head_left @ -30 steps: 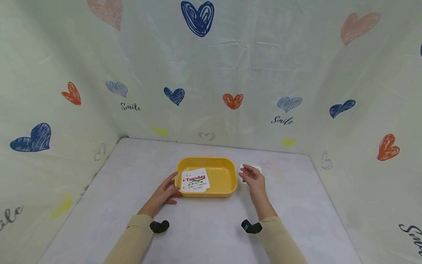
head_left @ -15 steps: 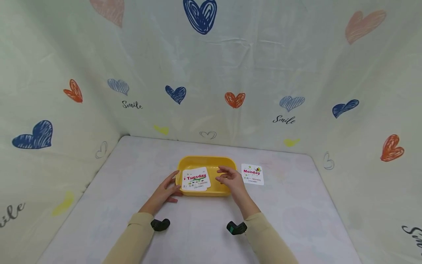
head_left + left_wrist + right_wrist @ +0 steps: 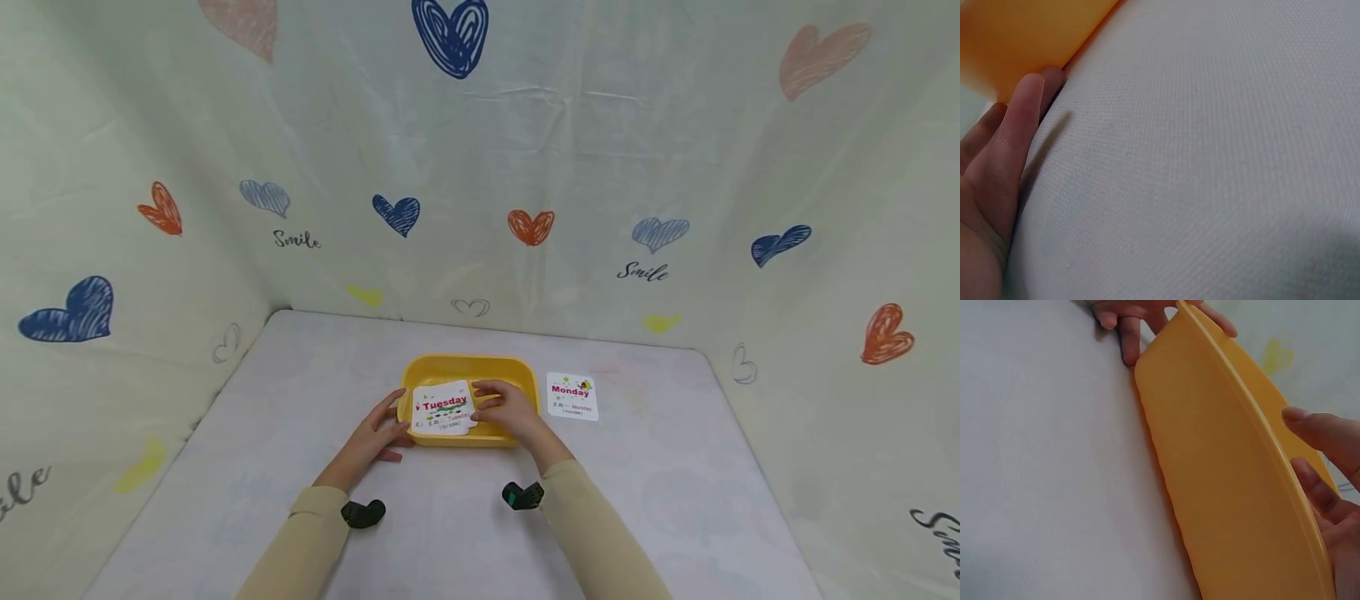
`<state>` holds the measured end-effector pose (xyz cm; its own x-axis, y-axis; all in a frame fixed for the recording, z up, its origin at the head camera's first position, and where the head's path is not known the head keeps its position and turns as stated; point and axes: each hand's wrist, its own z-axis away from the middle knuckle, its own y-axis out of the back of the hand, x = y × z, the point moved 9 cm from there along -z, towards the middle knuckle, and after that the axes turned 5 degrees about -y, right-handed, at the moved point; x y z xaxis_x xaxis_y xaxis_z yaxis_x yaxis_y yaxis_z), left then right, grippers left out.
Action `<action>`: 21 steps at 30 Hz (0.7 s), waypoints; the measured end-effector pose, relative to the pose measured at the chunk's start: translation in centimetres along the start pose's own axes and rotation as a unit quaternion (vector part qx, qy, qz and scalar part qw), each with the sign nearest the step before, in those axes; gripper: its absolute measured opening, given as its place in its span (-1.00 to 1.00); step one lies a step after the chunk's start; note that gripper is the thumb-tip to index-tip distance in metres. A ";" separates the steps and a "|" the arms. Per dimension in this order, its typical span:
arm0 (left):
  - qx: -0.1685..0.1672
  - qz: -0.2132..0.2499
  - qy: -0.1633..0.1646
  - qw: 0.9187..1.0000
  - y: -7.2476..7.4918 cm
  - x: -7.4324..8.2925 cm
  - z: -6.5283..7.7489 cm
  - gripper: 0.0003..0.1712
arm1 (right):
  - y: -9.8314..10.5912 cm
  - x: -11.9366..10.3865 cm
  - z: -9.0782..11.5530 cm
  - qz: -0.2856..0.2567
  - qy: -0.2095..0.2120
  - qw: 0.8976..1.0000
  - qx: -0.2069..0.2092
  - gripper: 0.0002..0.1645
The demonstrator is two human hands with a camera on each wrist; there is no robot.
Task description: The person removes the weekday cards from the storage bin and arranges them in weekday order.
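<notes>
Left hand (image 3: 372, 433): fingers spread, against the yellow tray (image 3: 491, 367)'s left end. Right hand (image 3: 513, 408): over the tray, thumb and fingers parted, beside the Tuesday card (image 3: 441, 407), which lies inside, left.

head view high, forward-down; wrist views low, close; yellow tray (image 3: 1210, 444) in all three

Through my head view I see a pale backdrop (image 3: 337, 125) with printed hearts (image 3: 397, 217) and "Smile" lettering (image 3: 642, 272) behind the whitish tabletop (image 3: 442, 542).
</notes>
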<state>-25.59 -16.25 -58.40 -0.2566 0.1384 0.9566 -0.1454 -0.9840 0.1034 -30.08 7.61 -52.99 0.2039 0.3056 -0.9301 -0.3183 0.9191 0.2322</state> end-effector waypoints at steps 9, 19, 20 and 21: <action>-0.003 -0.002 -0.003 1.000 -0.1 -0.1 0.0 -0.24 | -0.7 1.2 -1.2 0.024 -0.056 0.998 -0.012 -0.49; 0.002 -0.008 -0.005 1.000 0.1 -0.3 -0.1 -0.24 | -1.0 1.7 -1.8 0.047 -0.087 0.995 -0.007 -0.50; 0.001 -0.008 -0.007 1.000 0.1 -0.3 -0.1 -0.24 | -1.0 1.7 -1.9 0.052 -0.088 0.995 -0.009 -0.49; 0.000 -0.008 -0.007 1.000 0.1 -0.2 -0.2 -0.23 | -1.0 1.7 -2.0 0.058 -0.090 0.994 -0.011 -0.49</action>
<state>-25.69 -16.34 -58.65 -0.2409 0.1521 0.9585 -0.1485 -0.9818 0.1185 -31.25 6.67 -55.36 0.3258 0.4511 -0.8309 -0.3688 0.8698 0.3277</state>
